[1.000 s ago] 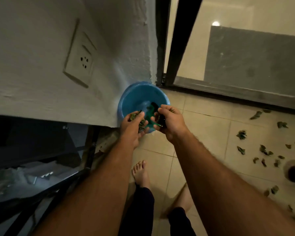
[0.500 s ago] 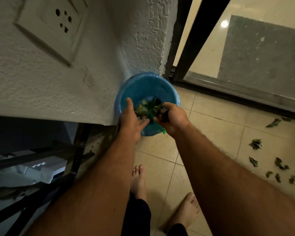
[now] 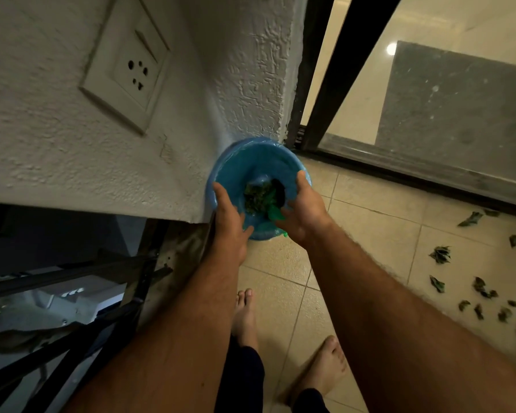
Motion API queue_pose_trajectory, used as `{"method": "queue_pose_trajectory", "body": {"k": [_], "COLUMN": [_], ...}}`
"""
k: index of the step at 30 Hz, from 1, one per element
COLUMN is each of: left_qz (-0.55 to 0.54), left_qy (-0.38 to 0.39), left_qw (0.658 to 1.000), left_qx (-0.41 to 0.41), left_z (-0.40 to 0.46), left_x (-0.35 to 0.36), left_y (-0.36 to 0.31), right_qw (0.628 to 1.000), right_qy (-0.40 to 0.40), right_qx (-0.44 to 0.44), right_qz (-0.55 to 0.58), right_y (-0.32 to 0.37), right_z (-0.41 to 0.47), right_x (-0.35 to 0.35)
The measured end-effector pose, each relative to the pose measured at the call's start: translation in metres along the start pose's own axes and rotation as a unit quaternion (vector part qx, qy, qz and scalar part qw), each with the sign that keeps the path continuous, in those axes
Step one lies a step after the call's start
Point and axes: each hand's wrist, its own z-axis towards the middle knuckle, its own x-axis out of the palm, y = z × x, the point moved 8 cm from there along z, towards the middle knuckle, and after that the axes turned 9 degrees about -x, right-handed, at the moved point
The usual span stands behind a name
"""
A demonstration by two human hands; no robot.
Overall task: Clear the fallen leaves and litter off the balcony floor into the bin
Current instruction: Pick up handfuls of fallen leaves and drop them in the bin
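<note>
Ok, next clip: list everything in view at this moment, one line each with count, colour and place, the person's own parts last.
bin: one, blue, on the floor against the wall corner
leaves in the bin: a clump, dark green, at the bottom
leaves on the floor: about a dozen, dark green, scattered on the tiles at right
wall socket: one, off-white, on the textured wall
door frame: dark, behind the bin
metal rack: dark, lower left
left hand: open, fingers straight, over the bin's left rim
right hand: open, over the right rim
bare feet: two, on the tiles
</note>
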Motion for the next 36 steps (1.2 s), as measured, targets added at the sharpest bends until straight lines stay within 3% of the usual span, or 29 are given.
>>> {"method": "queue_pose_trajectory", "body": {"k": [5, 8, 10, 14, 17, 23, 26, 32, 36], "left_qz": [0.062, 0.195, 0.321, 0.508, 0.632, 0.804, 0.846, 0.886, 0.891], "left_qy": [0.017, 0.025, 0.032, 0.106, 0.144, 0.244, 0.259, 0.240, 0.246], "left_qw": [0.998, 0.981, 0.946, 0.848, 0.746, 0.470, 0.363, 0.273, 0.254], "left_qx": [-0.016, 0.003, 0.042, 0.103, 0.151, 0.271, 0.292, 0.288, 0.284], "left_z": [-0.030, -0.055, -0.076, -0.125, -0.168, -0.248, -0.280, -0.323, -0.339], "left_x": [0.015, 0.036, 0.053, 0.100, 0.141, 0.216, 0.245, 0.284, 0.309], "left_y": [0.013, 0.026, 0.039, 0.082, 0.112, 0.183, 0.221, 0.285, 0.316], "right_qw": [0.991, 0.956, 0.930, 0.909, 0.893, 0.852, 0.840, 0.856, 0.862], "right_qy": [-0.016, -0.070, -0.117, -0.189, -0.254, -0.344, -0.364, -0.380, -0.384], "right_qx": [-0.064, -0.131, -0.170, -0.168, -0.153, -0.120, -0.100, -0.086, -0.084], "right_qz": [-0.116, -0.252, -0.304, -0.330, -0.339, -0.376, -0.389, -0.340, -0.319], "right_y": [0.017, 0.030, 0.041, 0.055, 0.063, 0.057, 0.046, 0.024, 0.020], "right_z": [-0.042, -0.071, -0.098, -0.164, -0.221, -0.316, -0.351, -0.402, -0.420], "right_x": [-0.032, -0.071, -0.106, -0.188, -0.260, -0.378, -0.425, -0.487, -0.516]}}
